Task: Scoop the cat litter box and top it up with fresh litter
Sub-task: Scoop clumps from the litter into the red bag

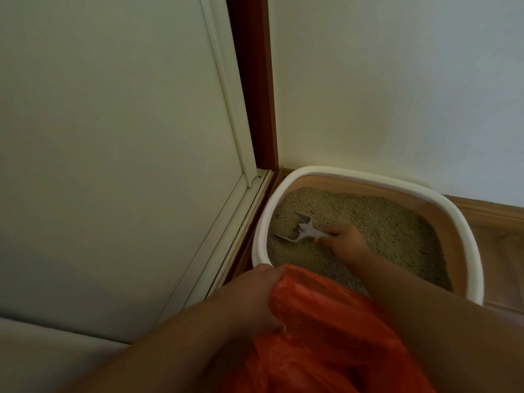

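Litter box [262,222]: a white-rimmed tray with tan inner walls, in the lower right-centre of the frame, tucked into the corner of the room.
Litter [368,222]: beige grains fill the tray, its surface uneven.
Scoop [300,229]: pale grey, slotted, lying low at the left side of the tray, its front edge dipped into the grains near the left rim.
Right hand [344,239]: inside the tray, fingers curled round the scoop's handle.
Bag [326,336]: orange plastic, crumpled, at the bottom centre, overlapping the tray's near edge.
Left hand [255,296]: grips the bag's upper edge, fingers bunched in the plastic just beside the tray's near-left rim.
Surroundings: cream wall [397,95] behind, dark red trim [252,80] in the corner, pale panelled door [113,123] at left, wooden floor [499,242] at right.
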`<move>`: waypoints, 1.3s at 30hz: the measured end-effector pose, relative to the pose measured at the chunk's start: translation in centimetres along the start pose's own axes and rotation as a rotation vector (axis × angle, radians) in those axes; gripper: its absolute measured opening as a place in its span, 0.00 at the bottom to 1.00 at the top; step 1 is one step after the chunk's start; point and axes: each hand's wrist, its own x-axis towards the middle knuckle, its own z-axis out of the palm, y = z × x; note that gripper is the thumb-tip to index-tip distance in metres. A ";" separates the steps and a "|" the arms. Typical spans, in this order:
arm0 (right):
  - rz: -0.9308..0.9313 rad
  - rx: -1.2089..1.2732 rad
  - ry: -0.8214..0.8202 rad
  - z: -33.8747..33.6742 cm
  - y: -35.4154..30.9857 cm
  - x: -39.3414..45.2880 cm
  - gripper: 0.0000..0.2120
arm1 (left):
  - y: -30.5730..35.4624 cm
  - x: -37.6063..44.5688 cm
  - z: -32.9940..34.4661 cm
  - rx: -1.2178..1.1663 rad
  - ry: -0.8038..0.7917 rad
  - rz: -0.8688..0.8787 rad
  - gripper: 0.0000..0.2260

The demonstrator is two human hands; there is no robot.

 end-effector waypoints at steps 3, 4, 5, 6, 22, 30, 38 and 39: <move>0.048 0.157 0.000 0.4 1.1 -0.5 0.18 | 0.1 -0.3 0.0 -0.007 -0.002 0.007 0.42; 0.069 0.210 -0.001 0.6 1.6 -0.8 0.18 | 0.0 -0.3 0.0 -0.002 -0.007 0.007 0.42; 0.092 0.267 0.000 0.8 2.0 -1.1 0.18 | 0.1 -0.5 -0.1 0.004 -0.008 0.008 0.42; 0.113 0.326 -0.002 1.0 2.3 -1.5 0.17 | 0.1 -0.5 -0.1 0.008 -0.007 0.009 0.42; 0.077 0.274 0.079 -5.5 2.9 -6.5 0.12 | 1.2 -0.7 0.1 0.030 -0.010 0.022 0.44; 0.153 0.126 0.128 -7.9 4.9 -7.1 0.10 | 1.4 -0.4 0.4 0.062 -0.015 0.016 0.44; 0.213 0.096 0.188 -7.0 2.4 -4.3 0.09 | 1.1 0.4 0.7 0.041 -0.012 0.018 0.44; 0.228 0.108 0.191 -6.9 1.8 -3.8 0.08 | 1.1 0.5 0.8 0.036 -0.011 0.019 0.44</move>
